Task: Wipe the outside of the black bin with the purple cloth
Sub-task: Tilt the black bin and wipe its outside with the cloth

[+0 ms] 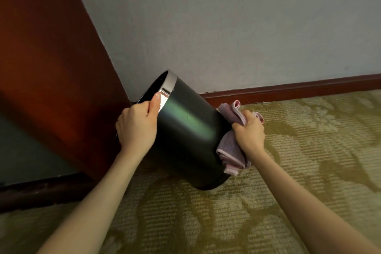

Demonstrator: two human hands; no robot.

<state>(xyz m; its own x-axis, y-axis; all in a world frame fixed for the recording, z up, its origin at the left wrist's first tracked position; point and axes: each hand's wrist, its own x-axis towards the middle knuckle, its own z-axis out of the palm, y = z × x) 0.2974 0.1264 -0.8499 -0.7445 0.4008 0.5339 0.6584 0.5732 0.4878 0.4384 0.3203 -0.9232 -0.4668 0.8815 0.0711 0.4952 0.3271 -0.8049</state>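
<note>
Nearest the camera, two bare forearms reach out over the patterned carpet (288,202), which carries everything here. The left hand (137,128) is closed over the rim of the black bin (185,130), thumb lying across the silver band (168,86) at the mouth, tipping the bin toward the left so that only its lower edge appears to rest on the carpet. The right hand (249,133) is clenched around the bunched purple cloth (231,148), pressing it against the bin's right flank near the base. The bin sits close to the carpet's far edge, just in front of the baseboard (288,88) and the grey wall (226,27), with a reddish wooden panel (51,57) to its left. Held tilted by one hand, the bin is probably light and stiff; its glossy wall looks slick, so the rim seems the surest hold, since a flat palm on the side could slip. The cloth is soft and limp, folding over itself, and is best kept gathered in the fist so that loose ends do not trail.
</note>
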